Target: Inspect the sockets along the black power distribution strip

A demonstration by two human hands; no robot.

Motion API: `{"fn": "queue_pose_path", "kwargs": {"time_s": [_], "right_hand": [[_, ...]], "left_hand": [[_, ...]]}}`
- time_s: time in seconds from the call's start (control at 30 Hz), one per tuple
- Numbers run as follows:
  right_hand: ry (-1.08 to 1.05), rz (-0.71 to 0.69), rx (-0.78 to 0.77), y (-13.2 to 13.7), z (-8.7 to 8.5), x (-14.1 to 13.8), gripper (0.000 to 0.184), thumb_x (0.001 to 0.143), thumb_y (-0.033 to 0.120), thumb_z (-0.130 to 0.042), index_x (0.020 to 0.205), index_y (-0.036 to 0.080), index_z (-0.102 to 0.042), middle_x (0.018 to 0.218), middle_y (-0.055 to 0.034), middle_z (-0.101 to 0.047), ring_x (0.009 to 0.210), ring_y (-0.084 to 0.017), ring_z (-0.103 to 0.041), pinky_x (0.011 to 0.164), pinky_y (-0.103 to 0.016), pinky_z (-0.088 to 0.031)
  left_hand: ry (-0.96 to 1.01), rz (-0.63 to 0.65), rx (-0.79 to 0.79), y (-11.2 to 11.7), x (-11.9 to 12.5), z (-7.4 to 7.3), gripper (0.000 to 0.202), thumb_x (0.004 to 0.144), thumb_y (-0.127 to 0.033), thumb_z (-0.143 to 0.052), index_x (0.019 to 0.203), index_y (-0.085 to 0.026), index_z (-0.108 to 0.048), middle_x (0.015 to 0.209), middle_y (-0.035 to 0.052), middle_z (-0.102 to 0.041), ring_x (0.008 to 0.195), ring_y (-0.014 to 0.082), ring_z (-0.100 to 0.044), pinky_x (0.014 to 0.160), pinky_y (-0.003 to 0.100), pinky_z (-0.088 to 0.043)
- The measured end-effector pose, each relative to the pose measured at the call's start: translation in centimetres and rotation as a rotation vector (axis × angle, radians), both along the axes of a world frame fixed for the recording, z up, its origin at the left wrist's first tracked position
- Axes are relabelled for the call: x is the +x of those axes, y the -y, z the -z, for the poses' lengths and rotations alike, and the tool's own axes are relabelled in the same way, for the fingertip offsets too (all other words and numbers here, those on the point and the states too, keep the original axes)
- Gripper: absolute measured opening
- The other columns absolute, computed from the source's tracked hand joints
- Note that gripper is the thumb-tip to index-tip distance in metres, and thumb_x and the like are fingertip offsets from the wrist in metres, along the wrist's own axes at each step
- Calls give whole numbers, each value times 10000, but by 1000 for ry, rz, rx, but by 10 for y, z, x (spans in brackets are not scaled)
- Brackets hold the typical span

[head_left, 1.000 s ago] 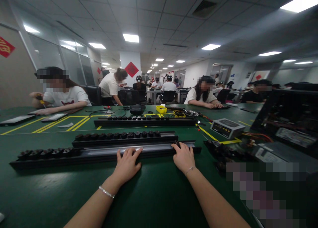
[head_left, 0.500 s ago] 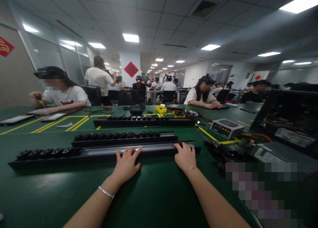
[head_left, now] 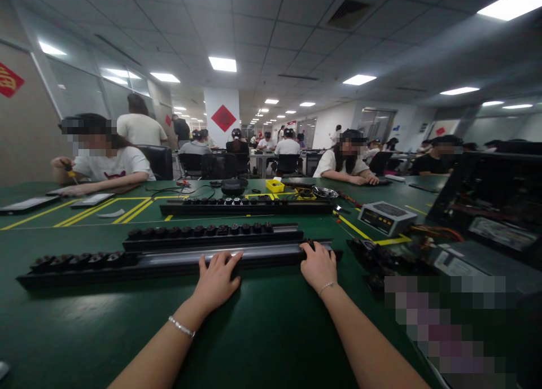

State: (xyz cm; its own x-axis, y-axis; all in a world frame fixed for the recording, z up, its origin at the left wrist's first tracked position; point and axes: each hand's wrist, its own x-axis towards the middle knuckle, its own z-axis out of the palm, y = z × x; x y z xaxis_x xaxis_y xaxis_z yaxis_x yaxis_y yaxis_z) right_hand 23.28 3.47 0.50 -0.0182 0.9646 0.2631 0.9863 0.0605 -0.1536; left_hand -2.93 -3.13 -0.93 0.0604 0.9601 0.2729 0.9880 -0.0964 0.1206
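A long black rail with a shiny channel lies across the table in front of me. Several black knob-like parts sit in a row at its left end. My left hand rests on the rail's near edge and middle, fingers spread, holding nothing up. At the rail's right end, my right hand has its fingers bent round a small black part, mostly hidden by them. Just behind lies a shorter black rail carrying a similar row of parts.
Farther back is a third black rail, near a yellow bin. To the right are a power supply unit, cables, and an open computer case. Co-workers sit across the green table.
My right hand has shifted slightly right along the rail's end. My left hand stays put. The rail looks nudged very slightly right. People standing at the back have changed places.
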Motion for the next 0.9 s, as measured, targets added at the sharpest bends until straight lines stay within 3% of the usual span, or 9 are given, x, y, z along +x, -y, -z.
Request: {"fn": "queue_pose_path", "kwargs": {"time_s": [0.9], "right_hand": [[-7, 69, -63, -4, -6, 13, 440, 775, 226, -399, 1198, 308, -491, 1258, -76, -441, 1211, -244, -343, 997, -433, -213]], "left_hand": [[14, -2, -12, 0, -1, 1, 591, 749, -338, -453, 1326, -341, -322, 1222, 75, -475, 1190, 265, -372, 1005, 622, -36]]}}
